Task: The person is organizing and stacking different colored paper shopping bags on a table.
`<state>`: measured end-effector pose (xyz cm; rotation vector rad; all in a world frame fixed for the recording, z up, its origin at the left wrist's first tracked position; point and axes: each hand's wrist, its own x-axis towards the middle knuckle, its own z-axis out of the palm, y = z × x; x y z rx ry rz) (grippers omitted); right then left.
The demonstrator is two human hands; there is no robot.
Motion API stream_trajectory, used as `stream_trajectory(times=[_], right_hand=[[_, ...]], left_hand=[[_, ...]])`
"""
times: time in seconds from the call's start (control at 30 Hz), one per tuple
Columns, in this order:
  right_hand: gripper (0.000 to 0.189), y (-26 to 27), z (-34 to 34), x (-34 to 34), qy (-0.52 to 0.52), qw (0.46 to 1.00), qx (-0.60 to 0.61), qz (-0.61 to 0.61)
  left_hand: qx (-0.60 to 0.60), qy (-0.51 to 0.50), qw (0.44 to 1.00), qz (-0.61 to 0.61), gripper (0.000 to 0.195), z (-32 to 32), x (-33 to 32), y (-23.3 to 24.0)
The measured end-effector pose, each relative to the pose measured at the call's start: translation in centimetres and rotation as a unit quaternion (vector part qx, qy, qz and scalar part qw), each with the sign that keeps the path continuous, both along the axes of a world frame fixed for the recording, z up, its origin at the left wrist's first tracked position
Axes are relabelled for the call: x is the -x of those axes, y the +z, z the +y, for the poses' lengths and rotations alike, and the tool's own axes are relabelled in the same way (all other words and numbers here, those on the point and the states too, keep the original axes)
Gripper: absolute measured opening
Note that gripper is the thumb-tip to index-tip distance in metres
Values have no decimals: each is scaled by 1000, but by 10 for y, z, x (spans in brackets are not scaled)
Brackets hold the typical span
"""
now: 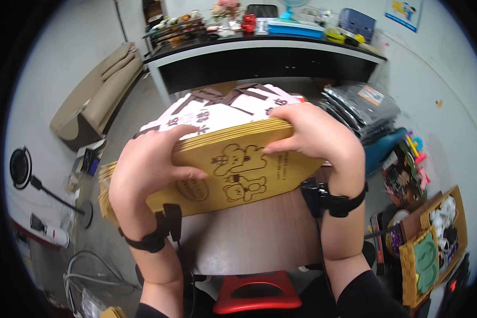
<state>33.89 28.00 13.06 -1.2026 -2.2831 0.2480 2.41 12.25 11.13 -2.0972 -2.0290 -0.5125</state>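
Observation:
Between my two hands is a stack of flat gold cardboard pieces (206,163), tilted up on the table (254,234). Its front face bears line-drawn bears and some printing. My left hand (143,165) grips the stack's left end, thumb on the face and fingers over the top edge. At the other end my right hand (322,133) clasps it the same way. White printed pieces with dark ribbon-like strips (222,113) lie behind the stack, partly covered by it. More gold cardboard pieces (106,187) show beside my left wrist.
A black-topped desk (262,59) crowded with items stands ahead. At the right are plastic-wrapped packages (357,107) and an open cardboard box (457,234). A beige sofa (99,91) and a black stand (59,194) are at the left. A red stool (258,304) is nearest me.

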Motion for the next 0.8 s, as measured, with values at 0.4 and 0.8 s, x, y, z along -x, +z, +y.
stream_trajectory(times=[0.4,0.8], right_hand=[[62,11,6,0,-128,991,-32,31],[68,2,9,9,-101,991,-76,34]], left_hand=[[122,58,991,2,55,22,-5,4],[88,14,996,25,65,18,-10,-1]])
